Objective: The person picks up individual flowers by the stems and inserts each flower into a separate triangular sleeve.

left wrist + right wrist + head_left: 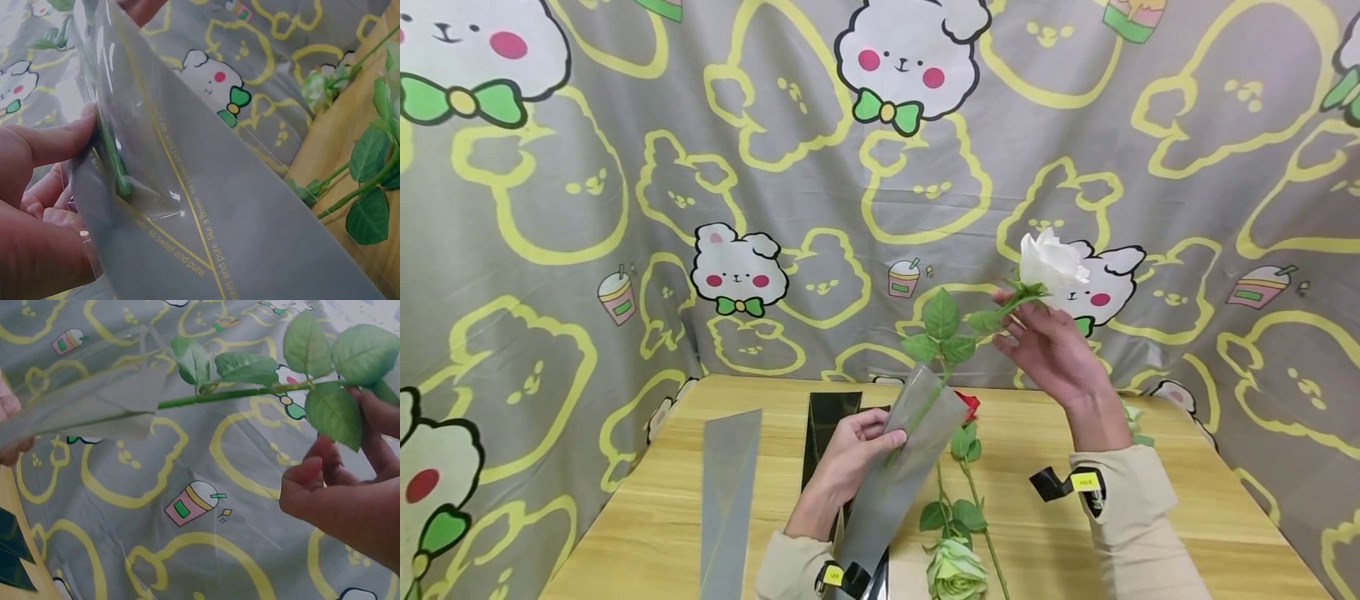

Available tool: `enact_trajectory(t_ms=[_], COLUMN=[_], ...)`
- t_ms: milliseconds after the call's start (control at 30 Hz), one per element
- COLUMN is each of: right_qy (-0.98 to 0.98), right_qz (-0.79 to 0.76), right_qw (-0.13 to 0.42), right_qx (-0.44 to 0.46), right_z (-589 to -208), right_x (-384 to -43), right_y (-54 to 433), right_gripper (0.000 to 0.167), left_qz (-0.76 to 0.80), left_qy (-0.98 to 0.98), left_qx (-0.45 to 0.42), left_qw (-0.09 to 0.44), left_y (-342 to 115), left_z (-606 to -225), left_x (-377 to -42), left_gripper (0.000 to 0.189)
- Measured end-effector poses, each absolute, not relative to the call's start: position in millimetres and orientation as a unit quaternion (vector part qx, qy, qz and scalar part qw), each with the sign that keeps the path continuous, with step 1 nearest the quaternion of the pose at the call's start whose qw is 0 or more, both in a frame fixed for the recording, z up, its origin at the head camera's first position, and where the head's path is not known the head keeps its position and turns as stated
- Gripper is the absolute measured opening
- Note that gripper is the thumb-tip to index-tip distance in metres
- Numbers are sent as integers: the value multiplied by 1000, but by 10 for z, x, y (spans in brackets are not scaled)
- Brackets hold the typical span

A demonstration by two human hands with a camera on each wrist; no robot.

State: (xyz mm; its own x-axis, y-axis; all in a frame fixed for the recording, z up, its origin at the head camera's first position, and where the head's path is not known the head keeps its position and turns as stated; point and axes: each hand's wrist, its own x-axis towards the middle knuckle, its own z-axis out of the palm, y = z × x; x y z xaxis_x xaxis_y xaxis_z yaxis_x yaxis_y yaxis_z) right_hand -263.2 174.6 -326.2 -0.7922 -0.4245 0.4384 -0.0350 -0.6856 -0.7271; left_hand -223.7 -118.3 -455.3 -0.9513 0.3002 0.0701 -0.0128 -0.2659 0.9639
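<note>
My left hand [850,454] pinches a grey, part-clear flower sleeve [895,492] between thumb and fingers. Gold lettering runs along the sleeve [250,206] in the left wrist view. The sleeve tilts up to the right, and the lower stem of a white rose [1051,262] lies inside it; the stem's cut end [124,184] shows through the clear film. The rose's leaves [942,315] stick out above the sleeve's opening. My right hand [1063,354] holds the rose by the stem just under the bloom, its fingers beside the upper leaves [334,412] in the right wrist view.
On the wooden table [647,517], another grey sleeve [728,492] lies at left and black sleeves [823,425] lie behind my left hand. A pale green rose [957,571] and a red rose [970,406] lie right of centre. A patterned curtain [820,183] surrounds the table.
</note>
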Motion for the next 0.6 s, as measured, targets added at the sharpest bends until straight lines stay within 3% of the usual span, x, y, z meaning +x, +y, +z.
enact_trajectory(t_ms=[267, 600], right_qy=[434, 551], right_qz=[-846, -796], right_qw=[39, -35], right_qx=[-307, -246], right_z=[-3134, -2829], right_x=[-2573, -2522], right_y=[1744, 1652], right_gripper=[28, 25], left_qz=[784, 756], left_qy=[600, 639], left_qx=[119, 135], left_qw=[104, 49], left_y=[-1166, -1081], left_z=[-4534, -4411], left_x=[-2244, -2112], left_gripper=[14, 23])
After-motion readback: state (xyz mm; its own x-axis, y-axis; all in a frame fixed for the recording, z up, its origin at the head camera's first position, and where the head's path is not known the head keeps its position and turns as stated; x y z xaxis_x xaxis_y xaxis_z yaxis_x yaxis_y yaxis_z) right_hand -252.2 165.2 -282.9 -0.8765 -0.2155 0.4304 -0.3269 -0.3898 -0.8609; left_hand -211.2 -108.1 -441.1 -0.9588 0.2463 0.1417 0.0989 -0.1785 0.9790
